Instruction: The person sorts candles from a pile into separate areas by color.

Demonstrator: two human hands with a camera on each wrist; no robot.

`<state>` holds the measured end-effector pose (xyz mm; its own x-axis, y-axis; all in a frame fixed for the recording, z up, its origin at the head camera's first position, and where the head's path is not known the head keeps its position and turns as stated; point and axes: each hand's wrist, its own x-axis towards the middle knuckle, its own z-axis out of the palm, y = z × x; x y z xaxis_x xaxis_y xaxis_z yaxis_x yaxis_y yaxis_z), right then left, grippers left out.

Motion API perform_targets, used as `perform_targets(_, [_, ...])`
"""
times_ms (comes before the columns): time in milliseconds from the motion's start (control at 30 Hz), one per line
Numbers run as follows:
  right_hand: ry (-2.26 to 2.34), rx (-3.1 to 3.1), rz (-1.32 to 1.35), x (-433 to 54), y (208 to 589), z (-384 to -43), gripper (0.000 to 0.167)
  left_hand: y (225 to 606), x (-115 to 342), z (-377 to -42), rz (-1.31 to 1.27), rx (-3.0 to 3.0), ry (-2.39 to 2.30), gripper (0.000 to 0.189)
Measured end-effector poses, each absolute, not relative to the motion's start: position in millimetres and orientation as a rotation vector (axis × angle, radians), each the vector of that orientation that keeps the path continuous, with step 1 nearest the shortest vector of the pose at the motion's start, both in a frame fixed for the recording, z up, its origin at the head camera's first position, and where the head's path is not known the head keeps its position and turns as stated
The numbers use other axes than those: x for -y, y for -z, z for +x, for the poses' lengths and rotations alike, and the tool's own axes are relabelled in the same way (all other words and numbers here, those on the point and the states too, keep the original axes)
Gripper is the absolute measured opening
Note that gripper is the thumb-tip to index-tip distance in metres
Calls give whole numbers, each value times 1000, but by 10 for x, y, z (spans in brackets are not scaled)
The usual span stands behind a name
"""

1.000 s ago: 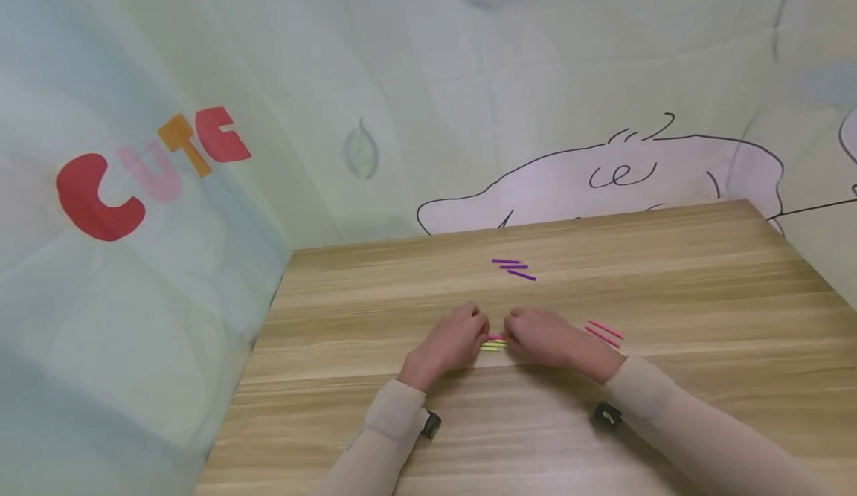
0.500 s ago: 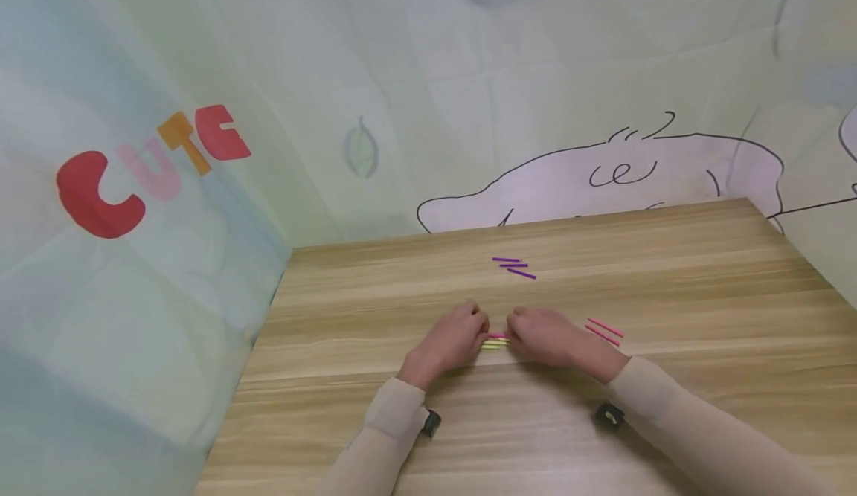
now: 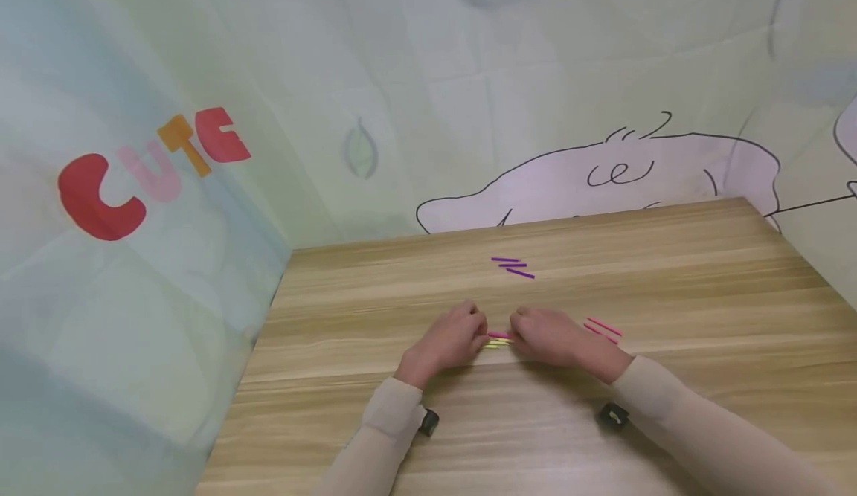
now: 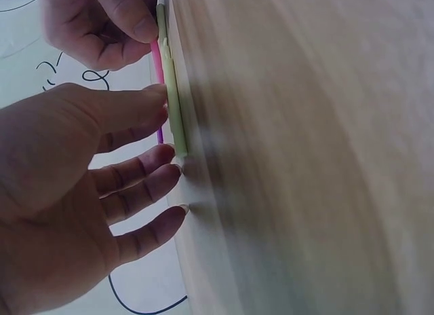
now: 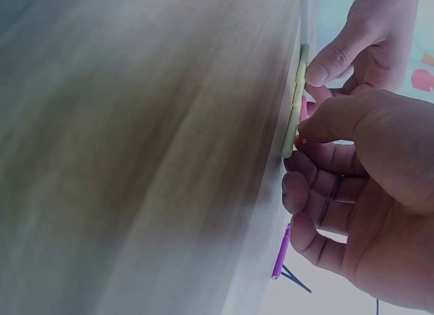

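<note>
Both hands are close together near the middle of the wooden table. Thumb and index finger of the left hand (image 3: 451, 335) pinch the left end of a thin pink stick (image 3: 498, 335). At the stick's other end, the right hand (image 3: 545, 335) holds it between thumb and fingertips, which cover that end. Right in front of the pink stick, several yellow-green sticks (image 4: 174, 101) lie roughly parallel to it, partly hidden by the fingers. In the right wrist view these yellow-green sticks (image 5: 296, 104) run along the table just by both thumbs.
Three purple sticks (image 3: 512, 265) lie farther back on the wooden table (image 3: 361, 288). Two more pink sticks (image 3: 605, 326) are beside the right wrist. A printed curtain (image 3: 402, 72) hangs behind the table's far edge and along its left side.
The right hand has shifted slightly to the right, so a little more of the sticks shows between the hands. The left hand stays nearly in place.
</note>
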<state>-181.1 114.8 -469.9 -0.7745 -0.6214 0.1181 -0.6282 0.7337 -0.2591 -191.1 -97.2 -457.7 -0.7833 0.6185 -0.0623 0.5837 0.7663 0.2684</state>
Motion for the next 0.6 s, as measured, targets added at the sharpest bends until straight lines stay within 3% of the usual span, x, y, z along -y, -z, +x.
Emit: perform_targets(600, [-471, 2917, 1017, -1260, 4681, -1780, 16, 4602, 966, -1901, 1006, -2830, -313, 9])
